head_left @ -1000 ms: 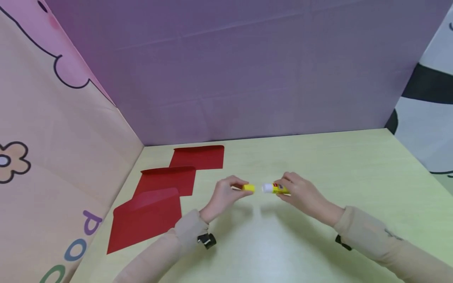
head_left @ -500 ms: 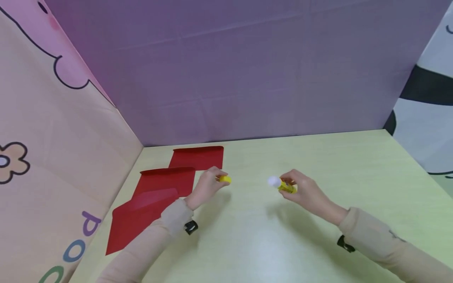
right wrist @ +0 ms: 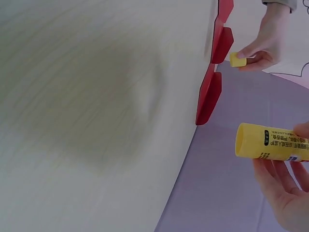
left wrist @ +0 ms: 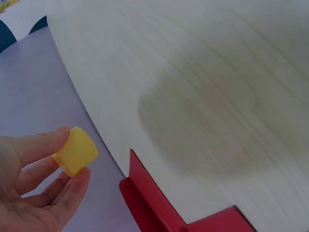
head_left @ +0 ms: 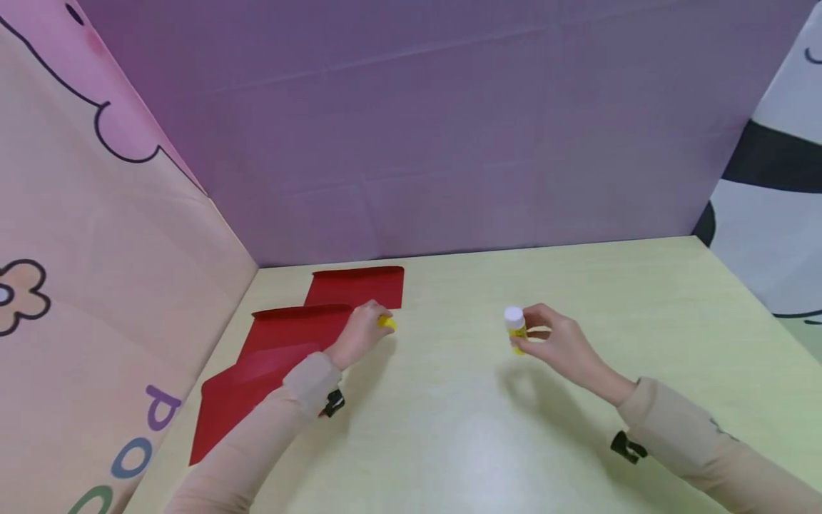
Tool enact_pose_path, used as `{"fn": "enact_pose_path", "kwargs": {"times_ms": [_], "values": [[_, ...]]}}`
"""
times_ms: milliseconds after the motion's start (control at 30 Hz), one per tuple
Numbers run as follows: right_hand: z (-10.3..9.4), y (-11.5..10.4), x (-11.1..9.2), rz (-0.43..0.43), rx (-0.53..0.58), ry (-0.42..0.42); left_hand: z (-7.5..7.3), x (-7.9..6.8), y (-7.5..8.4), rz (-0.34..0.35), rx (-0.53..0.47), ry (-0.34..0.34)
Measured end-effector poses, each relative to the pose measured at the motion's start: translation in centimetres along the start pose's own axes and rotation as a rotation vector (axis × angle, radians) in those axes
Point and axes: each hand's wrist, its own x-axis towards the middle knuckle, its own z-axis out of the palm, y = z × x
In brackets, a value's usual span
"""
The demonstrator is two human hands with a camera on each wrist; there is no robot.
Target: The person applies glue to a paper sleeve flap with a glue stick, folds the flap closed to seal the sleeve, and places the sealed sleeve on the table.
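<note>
From the head view, I'd judge the uncapping done: the yellow cap is in the left hand, well apart from the glue stick, which the right hand holds upright above the worktop, its white end uppermost. Three red envelopes lie toward the left, and the stick touches none, so its use looks not yet begun; whether any carries glue I can't make out. By the left wrist view, thumb and fingertips pinch the cap from either side, clear of the worktop. In the right wrist view, thumb and fingers are clamped on the stick's printed yellow barrel, part of that hand cut off by the edge.
</note>
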Motion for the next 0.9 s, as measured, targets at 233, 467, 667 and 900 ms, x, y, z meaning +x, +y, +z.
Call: {"fn": "enact_pose_path", "kwargs": {"times_ms": [233, 467, 667, 900], "values": [[-0.1, 0.1, 0.2, 0.085, 0.072, -0.022, 0.4, 0.4, -1.4, -0.028, 0.039, -0.022], [-0.3, 0.1, 0.3, 0.169, 0.100, -0.039, 0.7, 0.8, -2.1, -0.075, 0.046, -0.066], [-0.3, 0.3, 0.4, 0.193, 0.110, -0.043, 1.0, 1.0, -2.3, -0.083, 0.062, -0.089], [-0.3, 0.2, 0.5, 0.241, 0.126, -0.039, 1.3, 1.2, -2.6, -0.122, 0.063, -0.106]]}}
